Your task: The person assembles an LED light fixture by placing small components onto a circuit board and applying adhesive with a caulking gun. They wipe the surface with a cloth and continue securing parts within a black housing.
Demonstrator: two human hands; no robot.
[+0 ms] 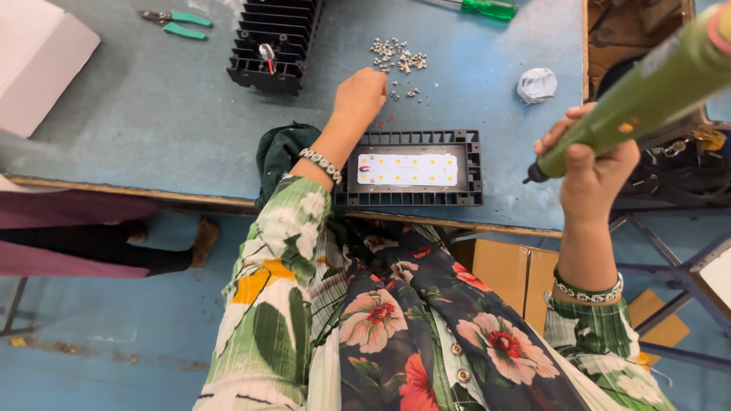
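The black finned housing (411, 169) is lying at the near edge of the blue table (152, 114), its white LED board facing up; sitting so close to the edge, it could get knocked off. The right hand (590, 156) is gripping a green powered screwdriver (647, 91), fingers wrapped tight around it; the left hand (359, 95) is pinching closed at the small screws (397, 57), which could easily scatter.

A green electric screwdriver (640, 99) sits right of the black housing (411, 167) with its white panel, on a blue surface (152, 114).
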